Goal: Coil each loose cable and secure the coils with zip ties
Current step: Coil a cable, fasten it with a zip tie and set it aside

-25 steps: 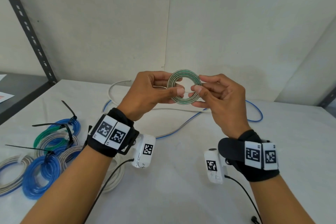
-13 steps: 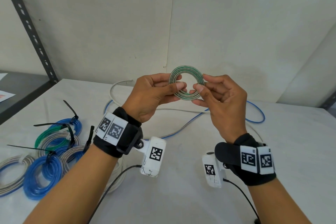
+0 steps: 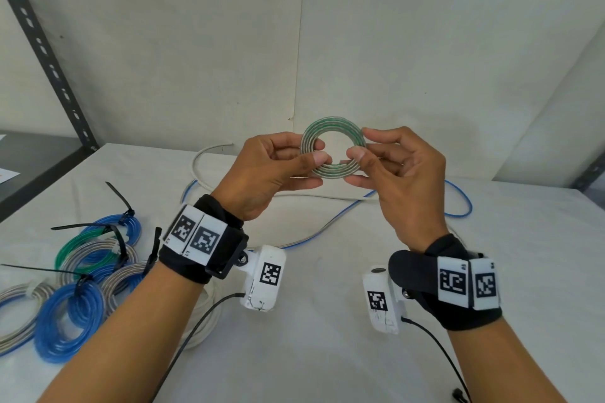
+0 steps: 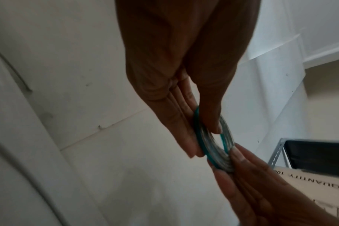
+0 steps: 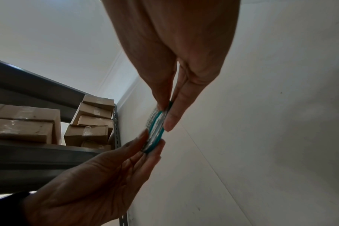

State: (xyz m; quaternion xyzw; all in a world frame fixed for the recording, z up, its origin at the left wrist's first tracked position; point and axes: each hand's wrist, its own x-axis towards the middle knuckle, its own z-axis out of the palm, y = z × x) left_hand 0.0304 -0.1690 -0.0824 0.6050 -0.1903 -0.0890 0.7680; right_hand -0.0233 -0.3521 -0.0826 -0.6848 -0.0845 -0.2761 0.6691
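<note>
At the far left of the white table (image 3: 327,353), the finished coils of blue, green and grey cable (image 3: 82,278) lie bundled with black zip ties (image 3: 119,196), unchanged from a second ago. Moving right, the left hand (image 3: 268,170) pinches the left side of the small flat green-and-silver cable coil (image 3: 332,126), thumb on the near face and fingers behind it. The coil is in the air above the table and has risen slightly over the last second, now facing the head camera more squarely. The right hand (image 3: 402,173) pinches its right side in the same way. No tie is visible on this coil, so the winding looks done and the lift reads as a check of the shape before binding. Behind the hands, a loose blue cable (image 3: 465,206) and a white cable (image 3: 203,157) still sprawl uncoiled, so work remains.
</note>
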